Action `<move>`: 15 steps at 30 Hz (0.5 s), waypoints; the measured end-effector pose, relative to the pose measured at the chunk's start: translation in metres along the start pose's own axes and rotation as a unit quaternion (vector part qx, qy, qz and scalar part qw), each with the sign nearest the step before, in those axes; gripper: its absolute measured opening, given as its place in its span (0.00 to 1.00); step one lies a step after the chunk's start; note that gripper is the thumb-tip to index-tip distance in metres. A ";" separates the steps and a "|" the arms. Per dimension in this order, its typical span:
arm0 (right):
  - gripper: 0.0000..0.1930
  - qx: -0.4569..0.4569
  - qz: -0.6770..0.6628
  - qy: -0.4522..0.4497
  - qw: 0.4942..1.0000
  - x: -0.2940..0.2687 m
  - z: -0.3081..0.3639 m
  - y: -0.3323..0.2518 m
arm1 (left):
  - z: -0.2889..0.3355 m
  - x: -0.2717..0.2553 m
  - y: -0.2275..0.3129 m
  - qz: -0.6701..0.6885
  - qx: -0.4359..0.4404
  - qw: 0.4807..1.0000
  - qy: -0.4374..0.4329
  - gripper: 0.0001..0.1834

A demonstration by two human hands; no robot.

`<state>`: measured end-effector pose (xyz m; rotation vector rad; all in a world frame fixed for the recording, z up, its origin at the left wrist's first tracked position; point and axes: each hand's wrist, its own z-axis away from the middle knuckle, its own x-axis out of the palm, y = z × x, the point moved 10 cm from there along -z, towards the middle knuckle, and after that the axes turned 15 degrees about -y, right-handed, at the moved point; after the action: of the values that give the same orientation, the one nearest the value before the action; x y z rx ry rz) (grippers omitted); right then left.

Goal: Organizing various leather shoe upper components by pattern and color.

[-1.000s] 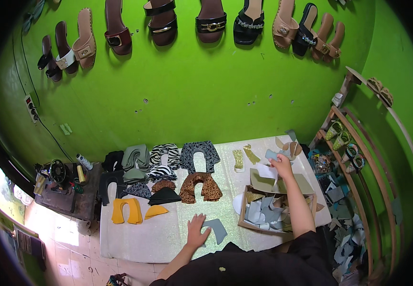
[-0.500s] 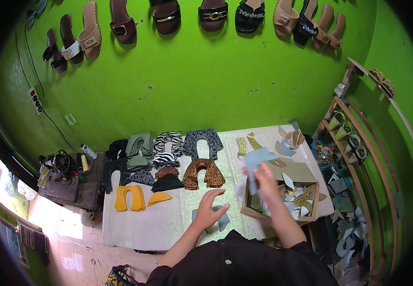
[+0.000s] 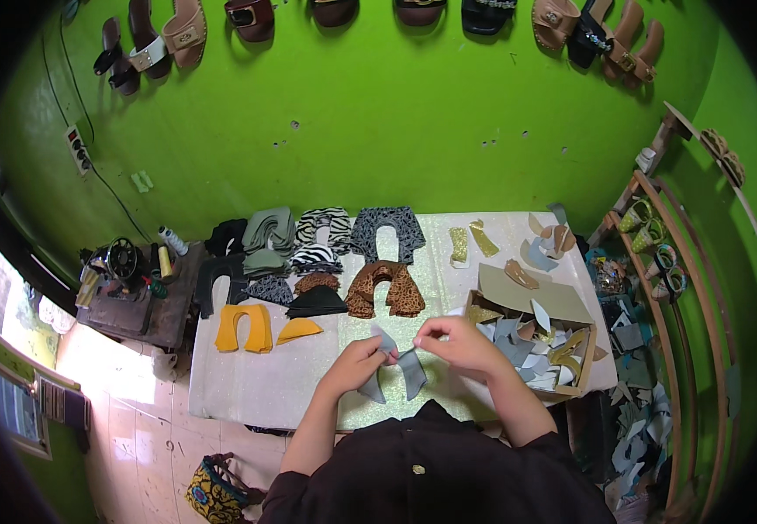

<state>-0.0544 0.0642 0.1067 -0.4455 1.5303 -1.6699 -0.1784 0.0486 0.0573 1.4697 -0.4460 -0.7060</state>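
Note:
Near the front of the table, my left hand (image 3: 362,365) has its fingers closed on a grey curved cut piece (image 3: 412,375). Pale grey ends of material show above and below the fingers. Whether they belong to one piece or several, I cannot make out. Just to the right, my right hand (image 3: 459,346) is in a pinch close to the piece's upper edge; what sits between the fingertips is too small to tell. An open cardboard box (image 3: 586,371) of grey, white and gold scraps stands beside my right forearm.
Stacks of cut pieces lie at the table's left: zebra (image 3: 324,229), leopard (image 3: 384,290), black (image 3: 316,302) and yellow (image 3: 245,328). Gold strips (image 3: 483,237) lie at the back. A sewing machine (image 3: 121,260) stands left; a wooden rack (image 3: 658,253) and scraps are right.
My right hand has come left from above the box to beside my left hand. My left hand, open before, has closed on the grey piece. The whole view has shifted slightly.

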 end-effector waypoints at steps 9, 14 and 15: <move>0.20 -0.059 -0.028 -0.257 0.964 0.051 -0.038 0.055 | -0.013 0.005 0.029 -0.146 -0.009 0.985 -0.094 0.08; 0.15 0.008 -0.216 -0.079 0.973 0.035 -0.038 0.106 | 0.007 -0.021 -0.047 0.087 -0.059 0.994 -0.039 0.15; 0.15 0.028 -0.281 -0.005 0.959 0.029 -0.035 0.119 | 0.008 -0.017 -0.064 0.089 -0.060 0.994 -0.038 0.15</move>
<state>-0.0593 0.0731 -0.0202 -0.9225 1.4212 -2.1255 -0.2063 0.0570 -0.0025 1.2757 -0.5754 -0.6375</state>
